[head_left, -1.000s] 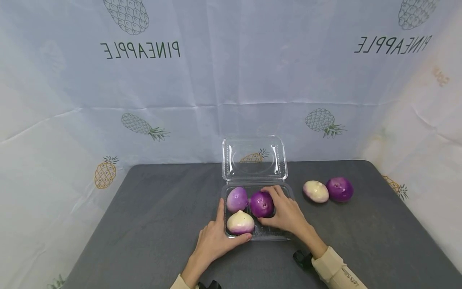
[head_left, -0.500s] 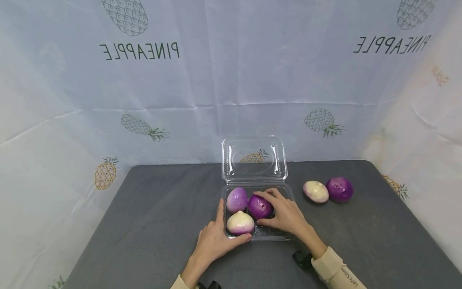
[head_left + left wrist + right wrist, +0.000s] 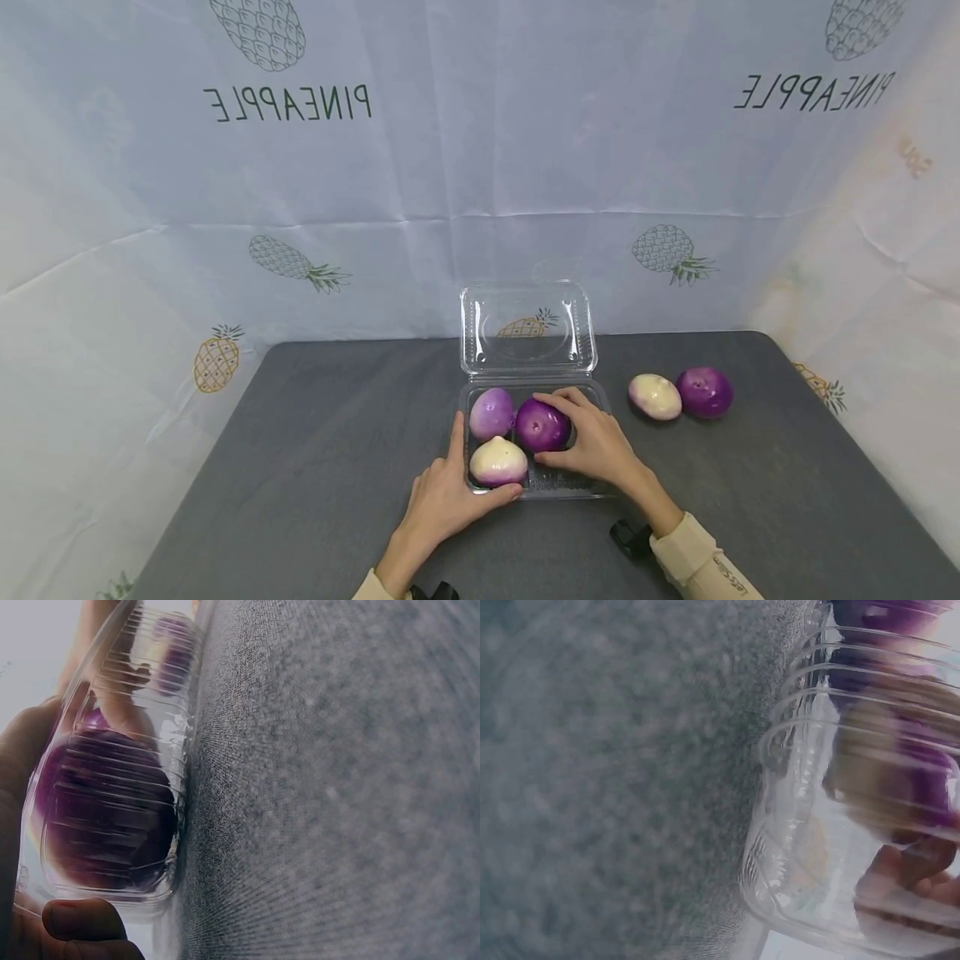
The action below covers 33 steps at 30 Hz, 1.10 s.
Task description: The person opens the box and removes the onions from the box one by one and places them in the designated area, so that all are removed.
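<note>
The box (image 3: 562, 483) sits on the table (image 3: 300, 483), its lid (image 3: 528, 357) up behind it. Inside, the back onion (image 3: 491, 414) and the front onion (image 3: 498, 463) are on the left. The right onion (image 3: 542, 426) is beside the back onion, held by my right hand (image 3: 596, 446). My left hand (image 3: 444, 498) is round the box's front left corner. Right of the box, the inner onion (image 3: 655, 397) and the outer onion (image 3: 705, 392) lie side by side. The cloth (image 3: 525, 167) hangs behind.
</note>
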Each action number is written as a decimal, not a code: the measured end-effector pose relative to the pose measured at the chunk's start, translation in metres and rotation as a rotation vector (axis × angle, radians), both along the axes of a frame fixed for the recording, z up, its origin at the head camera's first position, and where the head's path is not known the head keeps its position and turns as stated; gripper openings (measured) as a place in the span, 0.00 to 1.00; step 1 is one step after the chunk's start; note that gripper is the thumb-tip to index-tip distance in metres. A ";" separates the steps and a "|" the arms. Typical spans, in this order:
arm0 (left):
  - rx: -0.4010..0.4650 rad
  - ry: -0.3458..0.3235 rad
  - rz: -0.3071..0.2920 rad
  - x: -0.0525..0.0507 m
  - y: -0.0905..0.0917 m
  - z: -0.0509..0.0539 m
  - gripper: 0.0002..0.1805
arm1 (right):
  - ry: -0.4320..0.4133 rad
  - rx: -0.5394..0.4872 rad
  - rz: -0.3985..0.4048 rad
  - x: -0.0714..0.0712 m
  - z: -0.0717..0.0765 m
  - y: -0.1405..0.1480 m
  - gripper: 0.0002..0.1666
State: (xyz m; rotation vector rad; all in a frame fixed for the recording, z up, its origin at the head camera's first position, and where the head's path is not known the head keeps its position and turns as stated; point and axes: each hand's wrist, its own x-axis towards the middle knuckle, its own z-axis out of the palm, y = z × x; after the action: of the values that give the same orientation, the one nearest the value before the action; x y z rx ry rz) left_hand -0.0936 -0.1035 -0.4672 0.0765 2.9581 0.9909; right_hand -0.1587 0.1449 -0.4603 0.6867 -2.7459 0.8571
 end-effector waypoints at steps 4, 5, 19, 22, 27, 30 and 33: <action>0.002 0.002 -0.002 0.000 0.000 0.000 0.76 | 0.010 0.003 0.012 0.000 0.000 0.001 0.53; 0.003 0.001 -0.003 0.000 -0.001 0.000 0.76 | 0.012 0.005 0.012 0.000 0.000 0.001 0.53; 0.003 -0.020 -0.002 -0.002 0.000 0.000 0.76 | 0.039 -0.009 0.024 0.002 0.002 0.004 0.53; 0.007 -0.025 -0.002 -0.002 0.000 0.000 0.76 | 0.047 -0.010 0.028 0.002 0.002 0.004 0.51; 0.008 -0.026 -0.003 -0.001 0.000 0.000 0.76 | 0.050 -0.021 0.026 0.003 0.002 0.004 0.51; 0.005 -0.024 -0.004 -0.001 0.000 0.000 0.76 | 0.048 -0.030 0.025 0.003 0.002 0.004 0.51; 0.003 -0.021 -0.002 -0.001 0.000 0.000 0.77 | 0.051 -0.031 0.023 0.004 0.002 0.004 0.50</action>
State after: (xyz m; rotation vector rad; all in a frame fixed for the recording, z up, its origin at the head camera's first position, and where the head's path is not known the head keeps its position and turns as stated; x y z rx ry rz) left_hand -0.0947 -0.1037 -0.4675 0.0693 2.9375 0.9891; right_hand -0.1550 0.1487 -0.4584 0.7257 -2.6789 0.8730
